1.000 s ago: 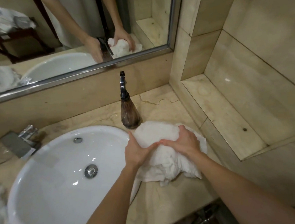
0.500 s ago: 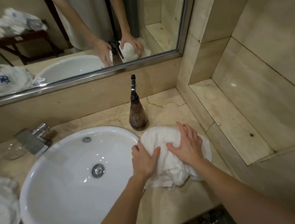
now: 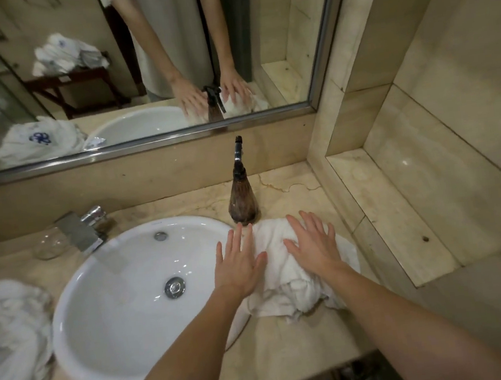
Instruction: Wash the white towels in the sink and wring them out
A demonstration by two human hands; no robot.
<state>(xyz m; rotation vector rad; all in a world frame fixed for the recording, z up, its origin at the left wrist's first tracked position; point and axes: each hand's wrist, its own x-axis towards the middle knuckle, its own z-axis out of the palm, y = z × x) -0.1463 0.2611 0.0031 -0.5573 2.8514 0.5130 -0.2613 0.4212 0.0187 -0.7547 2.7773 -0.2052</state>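
While both palms lie flat, the left hand (image 3: 239, 266) and the right hand (image 3: 313, 245) press down on a bundled white towel (image 3: 287, 279) that sits on the marble desk (image 3: 280, 352), just to the right of the sink (image 3: 130, 297). Fingers on each hand are straight and spread, gripping nothing; they only bear down on the cloth. The left hand straddles the towel's left edge, where the bundle meets the sink's rim, its fingertips reaching toward the base of a brown spray bottle (image 3: 242, 203) standing just behind the towel. The right hand rests squarely on the towel's crown.

The bundle lies directly under both hands, its long axis running roughly front to back, from the bottle toward the person, with crumpled loose ends at the near edge. The basin looks dry, though glare makes that hard to be sure of, and the tap (image 3: 82, 229) at the back left shows no running water.

A second heap of white towels with blue print (image 3: 7, 342) waits on the desk at the far left, across the basin and well apart from both hands; the left hand is the nearer one should that pile come next
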